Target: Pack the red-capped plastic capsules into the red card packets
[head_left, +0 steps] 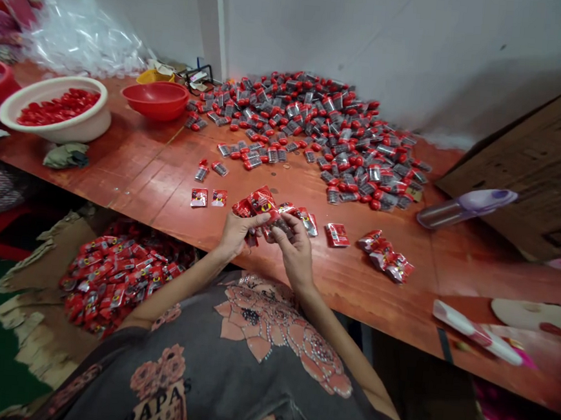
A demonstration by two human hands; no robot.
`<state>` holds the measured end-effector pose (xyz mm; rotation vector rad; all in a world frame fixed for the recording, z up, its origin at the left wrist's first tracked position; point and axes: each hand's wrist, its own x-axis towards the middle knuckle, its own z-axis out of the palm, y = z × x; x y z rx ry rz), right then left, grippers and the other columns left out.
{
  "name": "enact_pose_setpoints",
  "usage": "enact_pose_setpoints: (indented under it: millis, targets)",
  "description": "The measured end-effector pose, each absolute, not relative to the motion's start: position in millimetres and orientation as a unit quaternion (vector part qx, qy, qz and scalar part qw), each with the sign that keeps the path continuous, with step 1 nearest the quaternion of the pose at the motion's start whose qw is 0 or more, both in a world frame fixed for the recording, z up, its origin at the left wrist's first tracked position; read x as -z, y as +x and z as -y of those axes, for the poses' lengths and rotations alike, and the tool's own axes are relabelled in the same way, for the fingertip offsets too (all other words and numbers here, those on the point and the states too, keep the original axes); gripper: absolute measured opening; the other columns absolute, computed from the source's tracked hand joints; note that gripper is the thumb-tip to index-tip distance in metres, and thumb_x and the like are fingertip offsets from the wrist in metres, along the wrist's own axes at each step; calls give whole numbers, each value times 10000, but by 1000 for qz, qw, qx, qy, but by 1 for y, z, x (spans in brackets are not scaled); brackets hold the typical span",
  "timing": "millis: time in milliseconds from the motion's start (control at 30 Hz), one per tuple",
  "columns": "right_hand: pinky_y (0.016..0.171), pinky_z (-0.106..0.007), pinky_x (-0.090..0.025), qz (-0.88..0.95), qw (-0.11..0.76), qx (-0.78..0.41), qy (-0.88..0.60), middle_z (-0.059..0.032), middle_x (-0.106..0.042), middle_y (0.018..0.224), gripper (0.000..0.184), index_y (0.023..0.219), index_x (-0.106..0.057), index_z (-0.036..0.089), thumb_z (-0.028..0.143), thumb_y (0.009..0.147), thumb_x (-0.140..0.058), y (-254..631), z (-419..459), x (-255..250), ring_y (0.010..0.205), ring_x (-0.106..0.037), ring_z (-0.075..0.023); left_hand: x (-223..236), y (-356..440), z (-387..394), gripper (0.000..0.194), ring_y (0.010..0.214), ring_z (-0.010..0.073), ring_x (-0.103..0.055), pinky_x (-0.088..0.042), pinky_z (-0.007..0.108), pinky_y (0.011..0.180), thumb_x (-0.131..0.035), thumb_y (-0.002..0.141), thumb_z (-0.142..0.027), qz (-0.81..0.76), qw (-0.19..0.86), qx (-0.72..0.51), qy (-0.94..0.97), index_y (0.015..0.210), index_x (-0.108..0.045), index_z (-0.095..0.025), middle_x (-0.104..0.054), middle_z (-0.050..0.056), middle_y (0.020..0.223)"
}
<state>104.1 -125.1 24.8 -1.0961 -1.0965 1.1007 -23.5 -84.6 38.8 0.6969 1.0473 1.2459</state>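
Note:
My left hand (pixel 238 231) is closed around a small red printed packet (pixel 262 199), with more red packaging bunched under its fingers. My right hand (pixel 297 253) is pinched at the packet's near right edge, where something dark and small shows; what exactly it grips is partly covered by the fingers. Just behind the right fingers lie more red packets (pixel 308 222). One flat packet (pixel 337 235) rests farther right, beside a small cluster of puffed packets (pixel 386 257). Two flat packets (pixel 198 197) lie left of my hands.
A large heap of small clear containers with red caps (pixel 317 116) spreads against the wall. Left stand a white basin (pixel 51 128) of red caps and a red bowl (pixel 156 100). Below the table's edge, a torn carton (pixel 36 281) holds filled packets. A cardboard box (pixel 531 171) stands right.

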Motion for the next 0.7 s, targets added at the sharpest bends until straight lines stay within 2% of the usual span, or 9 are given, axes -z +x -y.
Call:
enact_pose_setpoints:
  millis: [100,300,467,533,700]
  targets:
    - [874,-375,-557,493,550,-475,-478,-38,-600,1135,378,1228,-618,333,306,851,-622,106,125,-23,958,-624,-175,-39,-26,82,324,375,68,-455,-358,191,351,-873,499,-308,-450,631,-559,294,623,-623,-144,-551,-44,483]
    - [835,-429,-591,422,554,-561,-447,-49,-630,1120,532,1354,-516,335,322,837,-640,109,117,-13,858,-657,-180,-30,-33,76,291,393,62,-461,-396,196,383,-863,532,-292,-450,647,-518,332,671,-662,-134,-589,-29,533]
    - [908,-429,-564,502,550,-437,-505,-55,-548,1145,482,1331,-549,380,333,857,-622,107,115,-5,1024,-605,-210,-20,-32,70,300,394,69,-480,-395,194,390,-858,535,-307,-444,661,-510,325,649,-637,-139,-590,-28,523]
    - [915,-435,-557,526,536,-406,-522,-56,-537,1152,457,1312,-566,396,326,862,-615,106,113,-2,1033,-596,-214,-17,-31,67,294,396,64,-476,-393,191,394,-849,551,-316,-443,658,-518,320,669,-646,-140,-586,-33,522]
    - [821,-430,-603,440,540,-534,-479,-45,-598,1157,473,1324,-550,378,329,857,-615,105,104,1,901,-653,-191,-15,-34,58,345,407,71,-494,-398,196,390,-848,538,-267,-431,693,-468,340,827,-704,-145,-635,-21,588]
